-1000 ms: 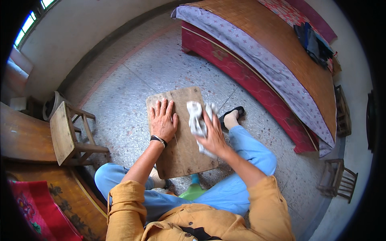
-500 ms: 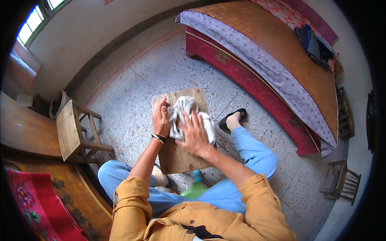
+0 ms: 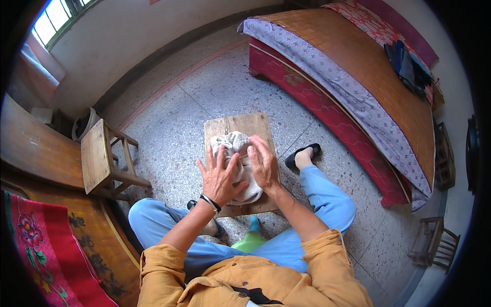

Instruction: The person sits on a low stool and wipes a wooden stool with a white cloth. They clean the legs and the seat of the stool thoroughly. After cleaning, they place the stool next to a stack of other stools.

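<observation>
A crumpled whitish cloth lies on the wooden top of a small stool or bench between my knees. My left hand rests on the cloth's left part, palm down and fingers spread, with a dark and white band at the wrist. On the cloth's right side is my right hand, tilted on its edge, its fingers stretched forward and slightly bent. Neither hand is closed around the cloth. Part of the cloth is hidden beneath them.
To the left stands a wooden stool beside a wooden cabinet draped with a red flowered cloth. A bed with a red side board fills the upper right. A small wooden chair is at the right wall. Something green shows between my legs.
My left hand has moved from the stool top's left edge onto the cloth. The right hand has turned onto its edge at the cloth's right side. The cloth is bunched differently.
</observation>
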### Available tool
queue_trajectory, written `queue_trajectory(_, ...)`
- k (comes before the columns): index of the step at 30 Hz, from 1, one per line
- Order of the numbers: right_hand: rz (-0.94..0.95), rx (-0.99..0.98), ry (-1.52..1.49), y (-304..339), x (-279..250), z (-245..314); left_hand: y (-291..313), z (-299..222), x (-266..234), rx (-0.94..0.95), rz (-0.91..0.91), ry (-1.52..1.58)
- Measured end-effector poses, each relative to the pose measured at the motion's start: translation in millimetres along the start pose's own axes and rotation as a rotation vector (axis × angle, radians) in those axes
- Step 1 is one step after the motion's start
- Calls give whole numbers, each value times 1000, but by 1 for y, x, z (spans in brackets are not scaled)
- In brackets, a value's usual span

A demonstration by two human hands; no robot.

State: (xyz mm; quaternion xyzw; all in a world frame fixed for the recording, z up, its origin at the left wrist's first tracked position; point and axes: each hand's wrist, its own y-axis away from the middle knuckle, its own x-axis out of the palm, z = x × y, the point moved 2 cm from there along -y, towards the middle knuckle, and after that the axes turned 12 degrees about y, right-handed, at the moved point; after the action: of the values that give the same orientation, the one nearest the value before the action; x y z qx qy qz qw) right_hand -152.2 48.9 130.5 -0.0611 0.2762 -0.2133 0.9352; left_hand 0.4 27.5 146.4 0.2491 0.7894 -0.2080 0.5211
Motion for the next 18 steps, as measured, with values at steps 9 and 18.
queue_trajectory(9, 89, 10, 573, 11, -3, -49, 24, 5, 15, 161, -90, 201)
queue_trajectory(18, 5, 9, 406, 5, -3, -47, 5, 35, 17, 4, -280, 308)
